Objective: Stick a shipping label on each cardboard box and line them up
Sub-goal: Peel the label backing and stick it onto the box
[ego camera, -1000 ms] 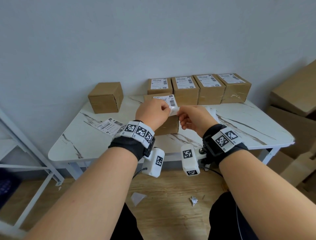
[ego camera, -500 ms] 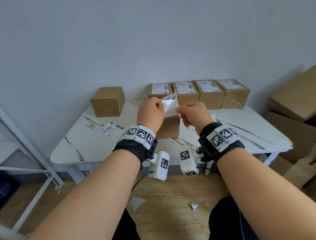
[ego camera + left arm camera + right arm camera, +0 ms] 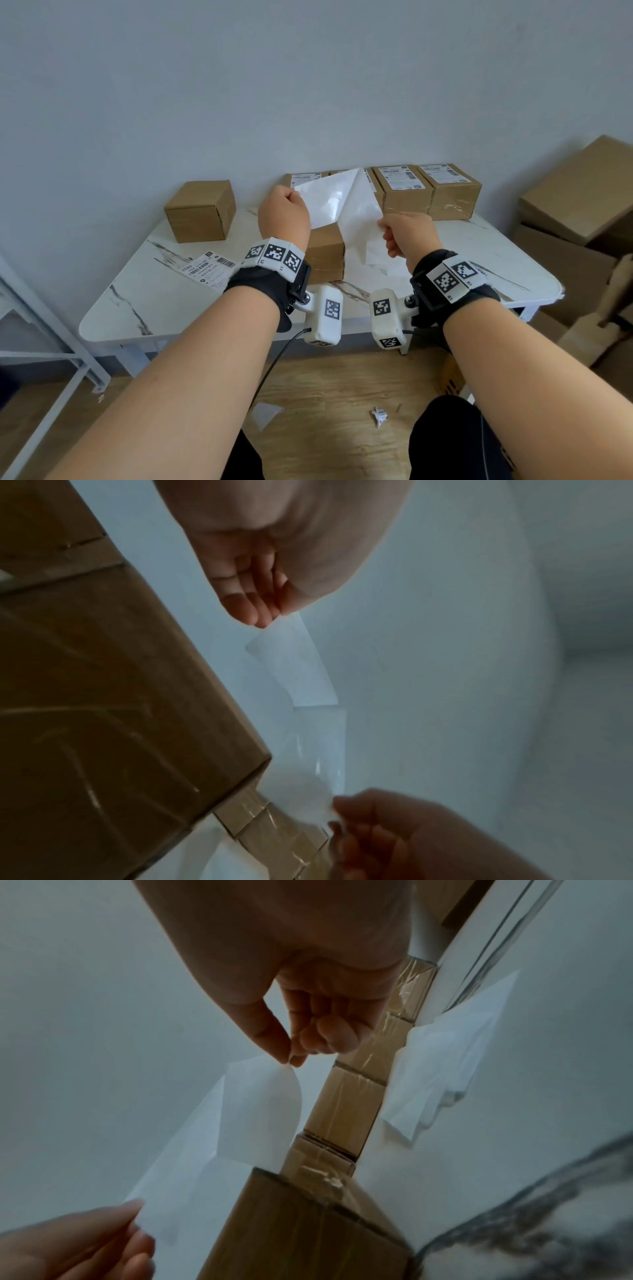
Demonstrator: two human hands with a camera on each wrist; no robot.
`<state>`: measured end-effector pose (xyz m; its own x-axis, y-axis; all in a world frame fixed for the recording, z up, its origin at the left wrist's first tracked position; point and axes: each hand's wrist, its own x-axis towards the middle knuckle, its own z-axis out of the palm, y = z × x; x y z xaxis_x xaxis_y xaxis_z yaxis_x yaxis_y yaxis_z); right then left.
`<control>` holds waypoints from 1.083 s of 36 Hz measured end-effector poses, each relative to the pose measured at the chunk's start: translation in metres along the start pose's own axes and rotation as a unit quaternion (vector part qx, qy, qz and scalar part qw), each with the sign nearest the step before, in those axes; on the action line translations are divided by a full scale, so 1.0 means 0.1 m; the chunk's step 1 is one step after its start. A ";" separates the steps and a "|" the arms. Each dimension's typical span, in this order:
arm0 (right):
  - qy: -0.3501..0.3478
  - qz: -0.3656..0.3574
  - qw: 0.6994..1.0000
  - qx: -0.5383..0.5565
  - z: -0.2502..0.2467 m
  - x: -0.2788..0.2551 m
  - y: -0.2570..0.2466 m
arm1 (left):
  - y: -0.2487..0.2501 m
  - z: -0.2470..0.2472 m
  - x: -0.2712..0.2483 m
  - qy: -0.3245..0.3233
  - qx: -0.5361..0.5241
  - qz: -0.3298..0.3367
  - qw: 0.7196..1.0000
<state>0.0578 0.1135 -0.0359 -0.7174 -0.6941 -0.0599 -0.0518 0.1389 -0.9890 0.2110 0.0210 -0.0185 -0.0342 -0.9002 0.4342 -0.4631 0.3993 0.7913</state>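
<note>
My left hand pinches a corner of a white shipping label, whose glossy back faces me. My right hand pinches the backing sheet, pulled down and right; the two sheets still join at their top edge. In the left wrist view, the left hand pinches the label. Seen from the right wrist, the right hand pinches the backing sheet. Below both hands, a plain cardboard box stands on the marble table. Several labelled boxes line the wall.
Another plain box stands at the table's back left. A spare printed label lies on the table's left side. Loose backing sheets lie under my right hand. Large cartons are stacked at the right, and a metal rack stands at the left.
Both hands rose and drew apart. The label has peeled most of the way off its backing, which now hangs from my right hand.
</note>
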 end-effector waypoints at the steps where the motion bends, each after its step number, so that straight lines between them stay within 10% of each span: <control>1: 0.006 0.014 1.000 -0.001 -0.02 0.03 0.01 | 0.00 0.01 0.01 0.003 -0.003 -0.006 1.000; 24: 0.087 0.111 0.983 -0.115 -0.17 0.33 0.42 | -0.03 0.02 0.13 0.075 -0.025 -0.002 0.997; 39: -0.008 -0.162 0.987 -0.018 0.16 -0.17 -0.29 | 0.05 -0.09 0.05 0.080 -0.042 0.113 0.990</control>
<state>0.0828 0.1097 -0.0081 -0.6478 -0.7174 0.2565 -0.3018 -0.0675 -0.9510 0.2166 0.0201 -0.0087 0.0149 -0.7503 0.6610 -0.3841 0.6060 0.6966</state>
